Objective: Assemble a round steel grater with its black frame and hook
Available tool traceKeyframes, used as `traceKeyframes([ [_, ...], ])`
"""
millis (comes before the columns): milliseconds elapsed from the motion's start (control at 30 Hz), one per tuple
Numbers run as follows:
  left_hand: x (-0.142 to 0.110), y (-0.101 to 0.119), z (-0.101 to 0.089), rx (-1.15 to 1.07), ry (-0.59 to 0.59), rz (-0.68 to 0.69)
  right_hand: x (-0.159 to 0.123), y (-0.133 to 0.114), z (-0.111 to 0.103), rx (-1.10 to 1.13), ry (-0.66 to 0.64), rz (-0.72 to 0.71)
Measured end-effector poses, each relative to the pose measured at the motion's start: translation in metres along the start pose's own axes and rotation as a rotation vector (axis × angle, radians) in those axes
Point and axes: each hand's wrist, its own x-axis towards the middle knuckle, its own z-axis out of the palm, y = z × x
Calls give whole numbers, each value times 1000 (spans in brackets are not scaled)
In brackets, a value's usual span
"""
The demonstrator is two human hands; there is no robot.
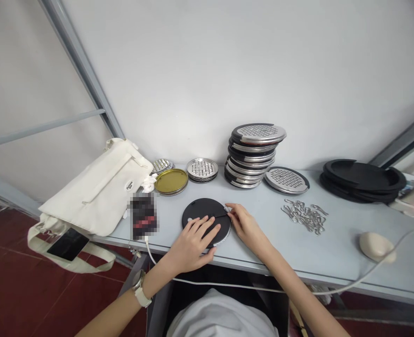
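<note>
The left hand (193,245) lay flat on a round black disc (196,210), its grip open and pressing down. The right hand (246,227) held a narrow pinch at the disc's steel rim (227,232) – the disc sat on the bench (256,252), near a stack of graters (254,157).

The pale blue-grey surface (336,262) is crowded. A tall, slightly leaning stack of steel grater discs (254,157) with black backs stands near the wall, a single grater disc (286,180) just beside it and a shorter stack (202,169) to its left, near a gold-coloured lid (171,181). A black disc (196,213) lies toward the front edge (partly covered). Loose metal hooks (305,216) sit right of it, near stacked black plastic rings (363,180) and a cream oval object (376,246). A white canvas bag (98,187) lies across the left end.
</note>
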Motion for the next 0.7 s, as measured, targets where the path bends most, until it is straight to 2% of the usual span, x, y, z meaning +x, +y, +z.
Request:
traceKeyframes([
  [167,0,0,1,15,29,-1,2,0,-2,-24,-10,-48],
  [700,0,0,0,17,33,4,-1,0,-3,-23,-25,-22],
])
